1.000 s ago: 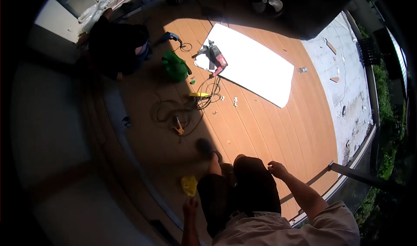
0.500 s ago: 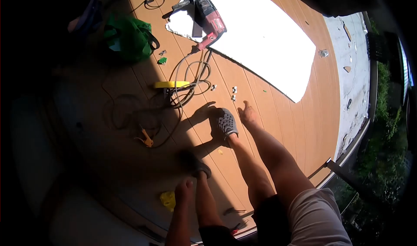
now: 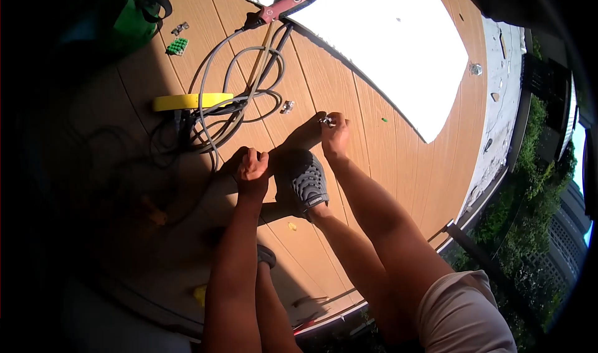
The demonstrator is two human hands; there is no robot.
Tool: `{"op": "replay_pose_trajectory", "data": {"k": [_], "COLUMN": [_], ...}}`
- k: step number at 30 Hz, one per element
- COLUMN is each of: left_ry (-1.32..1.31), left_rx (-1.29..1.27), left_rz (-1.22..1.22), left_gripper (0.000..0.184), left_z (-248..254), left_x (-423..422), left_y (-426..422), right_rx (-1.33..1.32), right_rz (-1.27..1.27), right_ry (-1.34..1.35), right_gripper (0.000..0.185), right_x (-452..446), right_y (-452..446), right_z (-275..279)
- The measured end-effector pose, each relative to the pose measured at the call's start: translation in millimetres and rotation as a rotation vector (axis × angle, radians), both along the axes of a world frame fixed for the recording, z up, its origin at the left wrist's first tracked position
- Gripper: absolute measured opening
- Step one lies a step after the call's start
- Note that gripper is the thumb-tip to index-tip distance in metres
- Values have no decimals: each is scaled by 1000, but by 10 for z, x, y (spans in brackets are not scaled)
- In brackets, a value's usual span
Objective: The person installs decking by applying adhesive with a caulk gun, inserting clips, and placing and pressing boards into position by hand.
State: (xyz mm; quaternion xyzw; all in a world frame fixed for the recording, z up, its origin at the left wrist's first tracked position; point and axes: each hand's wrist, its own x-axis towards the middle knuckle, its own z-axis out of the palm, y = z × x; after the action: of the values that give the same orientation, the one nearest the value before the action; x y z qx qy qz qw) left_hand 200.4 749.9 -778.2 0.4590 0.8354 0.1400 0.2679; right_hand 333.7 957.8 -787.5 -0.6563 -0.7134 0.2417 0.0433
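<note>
My right hand [image 3: 336, 138] is low over the deck boards, its fingers pinched on small shiny metal clips [image 3: 327, 121]. How many clips it has is hard to make out. My left hand [image 3: 253, 167] is raised to the left of my shoe, fingers curled in; whatever it may hold is hidden. Another small metal clip [image 3: 287, 107] lies on the boards between the cable and my right hand. My grey perforated shoe [image 3: 308, 182] stands between my two hands.
A looped cable [image 3: 240, 107] lies over a yellow object [image 3: 171, 102]. Beyond are a red power tool [image 3: 289, 3] on a bright white sheet [image 3: 386, 48], a green bag [image 3: 134, 14] and a green-studded piece [image 3: 178, 46]. Wooden deck boards [image 3: 398, 166] end at a pale strip on the right.
My right hand has reached the small metal clips and closed on them. My left hand has come up and forward from beside my leg. The view has shifted closer to the boards.
</note>
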Motion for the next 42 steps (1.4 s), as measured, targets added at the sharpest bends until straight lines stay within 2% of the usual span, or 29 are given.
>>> {"op": "replay_pose_trajectory", "data": {"k": [3, 5, 6, 9, 12, 14, 15, 17, 18, 20, 22, 24, 25, 27, 28, 29, 31, 32, 33, 35, 36, 37, 38, 39, 40, 42], "left_ry": [-67, -144, -136, -561, -678, -685, -779, -931, -920, -1120, -861, -643, -483, -136, 59, 82, 327, 331, 258, 125, 125, 107, 91, 236, 234, 23], "left_rx": [-28, 141, 137, 41, 97, 136, 89, 45, 40, -46, 63, 208, 212, 206, 189, 193, 358, 374, 262, 68, 59, 136, 217, 264, 256, 449], "left_rz": [53, 164, 160, 301, 346, 320, 343, 402, 414, 667, 657, 637, 612, 500, 413, 411, 265, 254, 262, 332, 336, 409, 482, 458, 462, 513], "left_gripper": [12, 12, 12, 13, 25, 25, 23, 20, 20, 19, 23, 24, 23, 21, 19, 19, 16, 16, 16, 14, 14, 13, 12, 13, 13, 13], "left_z": [35, 128, 178, 482, 674, 536, 522, 493, 483, 696, 628, 392, 469, 507, 437, 358, 139, 22, -75, -220, -259, -419, -279, -115, 4, 302], "left_x": [-42, -106, -161, -476, -810, -943, -995, -1070, -1110, -1249, -1422, -1729, -1948, -2413, -2655, -2857, -3212, -3322, -3382, -3415, -3442, -3457, -3446, -3375, -3258, -3084], "left_y": [-63, -110, -111, -36, 61, -1, 12, 50, 50, 238, 408, 552, 694, 986, 1076, 1169, 1482, 1640, 1715, 1760, 1761, 1725, 1754, 1714, 1609, 1386], "right_rx": [-53, -95, -127, -122, 40, -39, -104, -83, -56, -61, 44, -8, -14, 53, 24, -8, -14, -45, -88, -132, -162, -159, -160, -292, -427, -478], "right_rz": [93, 103, 119, 188, 371, 345, 294, 336, 371, 310, 336, 240, 246, 453, 429, 382, 301, 271, 255, 285, 297, 305, 307, 175, 39, -26], "right_ry": [131, 163, 192, 161, 108, 117, 126, 148, 165, 91, -49, -111, -103, -44, -48, -5, 50, -3, -61, -15, 34, 80, 81, 229, 370, 302], "right_gripper": [23, 23, 23, 30, 40, 37, 32, 30, 27, 23, 21, 26, 26, 37, 34, 29, 24, 21, 18, 18, 19, 17, 17, 16, 15, 16], "right_x": [-244, -449, -558, -770, -976, -1088, -1126, -999, -898, -783, -459, -333, -207, 19, 11, 46, 61, 77, 109, 152, 157, 182, 296, 379, 459, 408], "right_y": [-82, -179, -204, -272, -248, -202, -213, -197, -189, -186, -169, -160, -177, -151, -142, -120, -73, -54, -20, 54, 92, 136, 165, 175, 155, 117], "right_z": [169, 303, 362, 335, 238, 251, 307, 175, 91, 300, 237, 414, 391, 256, 302, 271, 173, 164, 164, 195, 219, 259, 212, 163, 188, 463]}}
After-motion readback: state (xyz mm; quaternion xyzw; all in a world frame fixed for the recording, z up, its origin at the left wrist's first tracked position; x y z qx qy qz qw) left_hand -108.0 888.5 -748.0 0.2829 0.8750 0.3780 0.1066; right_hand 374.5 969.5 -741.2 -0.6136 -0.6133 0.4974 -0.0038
